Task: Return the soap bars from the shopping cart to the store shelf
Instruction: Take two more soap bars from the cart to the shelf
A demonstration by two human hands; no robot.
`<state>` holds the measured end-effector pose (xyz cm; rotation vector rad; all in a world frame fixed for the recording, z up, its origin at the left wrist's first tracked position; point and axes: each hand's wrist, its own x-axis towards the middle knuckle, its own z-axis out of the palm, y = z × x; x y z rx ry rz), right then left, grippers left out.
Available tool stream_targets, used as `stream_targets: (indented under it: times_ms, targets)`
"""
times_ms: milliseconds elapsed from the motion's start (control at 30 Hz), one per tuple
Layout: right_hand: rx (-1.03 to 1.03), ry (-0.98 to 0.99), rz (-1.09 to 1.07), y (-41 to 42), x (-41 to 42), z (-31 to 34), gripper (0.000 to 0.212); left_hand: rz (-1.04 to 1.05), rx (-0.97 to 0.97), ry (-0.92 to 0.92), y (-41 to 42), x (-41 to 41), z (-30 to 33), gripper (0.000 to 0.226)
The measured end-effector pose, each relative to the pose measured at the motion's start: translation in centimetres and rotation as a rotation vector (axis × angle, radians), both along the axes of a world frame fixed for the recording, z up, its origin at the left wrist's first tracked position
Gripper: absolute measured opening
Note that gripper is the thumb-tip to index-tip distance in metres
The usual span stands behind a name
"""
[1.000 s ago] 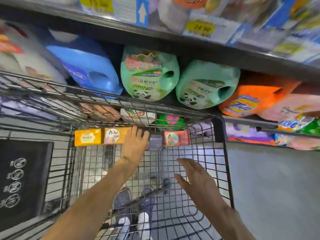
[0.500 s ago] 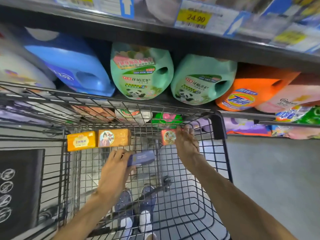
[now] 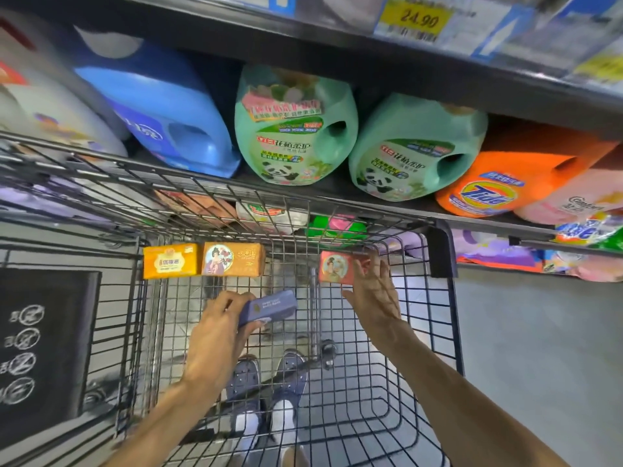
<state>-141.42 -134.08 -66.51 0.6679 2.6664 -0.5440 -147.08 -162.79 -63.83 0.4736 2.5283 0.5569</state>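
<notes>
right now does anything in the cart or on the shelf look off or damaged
Nothing looks spilled or damaged. The big detergent jugs, such as the green panda-label jug, only seem tilted through the wide lens. The left hand grips a blue soap box; the right hand touches a red soap box.

The soap bars differ: 1 navy blue box [image 3: 271,308], 1 yellow-orange box [image 3: 170,261], 1 amber box [image 3: 233,259] with a round portrait print, 1 red-pink box [image 3: 335,267] with a similar medallion. The cart [image 3: 441,251] is black wire. 2 mint-green jugs [image 3: 295,126] bear panda prints beside a blue jug [image 3: 161,112] and an orange one [image 3: 505,183].
</notes>
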Motion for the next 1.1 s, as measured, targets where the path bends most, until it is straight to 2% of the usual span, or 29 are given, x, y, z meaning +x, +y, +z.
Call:
stream_targets:
  times_ms: [33,133,200,300,367,467,567,633,667,733,800,833,900,967,1100]
  targets:
    - [-0.006,-0.011,0.032,0.1,0.4,-0.1,0.035,0.016,0.027,-0.02,-0.1,0.1,0.2,0.049]
    - [0.046,0.004,0.064,0.0,0.9,-0.9,0.065,0.05,0.079,-0.062,-0.4,0.4,0.7,0.049]
    - [0.03,0.01,0.083,-0.4,1.3,-1.0,0.072,0.053,0.079,-0.065,-0.6,0.5,0.9,0.048]
    - [0.07,0.037,0.152,-0.9,1.7,-1.1,0.064,0.078,0.094,-0.1,-0.8,0.7,1.0,0.046]
    - [-0.052,0.115,0.002,-0.9,1.9,-1.0,0.053,0.135,0.151,-0.132,-0.9,0.8,1.0,0.043]
    - [-0.208,0.195,-0.189,-1.3,1.5,0.6,0.018,0.15,0.167,-0.136,-1.1,0.9,1.0,0.044]
    - [-0.324,0.29,-0.21,-1.6,2.0,1.6,0.032,0.133,0.147,-0.126,-1.3,0.9,1.1,0.047]
    - [-0.444,0.267,-0.271,-1.8,2.2,2.3,0.011,0.15,0.188,-0.156,-1.4,0.7,1.8,0.045]
    - [-0.56,0.235,-0.341,-1.6,2.3,2.5,0.009,0.176,0.221,-0.18,-1.4,0.6,2.1,0.045]
    - [-0.715,0.212,-0.495,-1.5,2.2,2.8,0.037,0.247,0.278,-0.239,-1.6,0.3,2.8,0.047]
    - [-0.692,0.193,-0.561,-1.3,2.4,3.4,0.053,0.299,0.322,-0.283,-1.7,-0.1,3.8,0.05]
    - [-0.661,0.181,-0.545,-1.0,2.7,3.8,0.054,0.316,0.327,-0.296,-1.8,-0.3,4.3,0.05]
    - [-0.669,0.178,-0.518,-0.6,3.2,4.9,0.047,0.352,0.383,-0.355,-1.8,-0.7,5.8,0.054]
    - [-0.666,0.214,-0.494,-0.4,3.7,7.5,0.039,0.436,0.533,-0.463,-1.6,-1.1,7.8,0.062]
    - [-0.701,0.274,-0.498,0.0,5.0,14.1,0.029,0.336,0.614,-0.472,-1.3,-2.2,12.6,0.037]
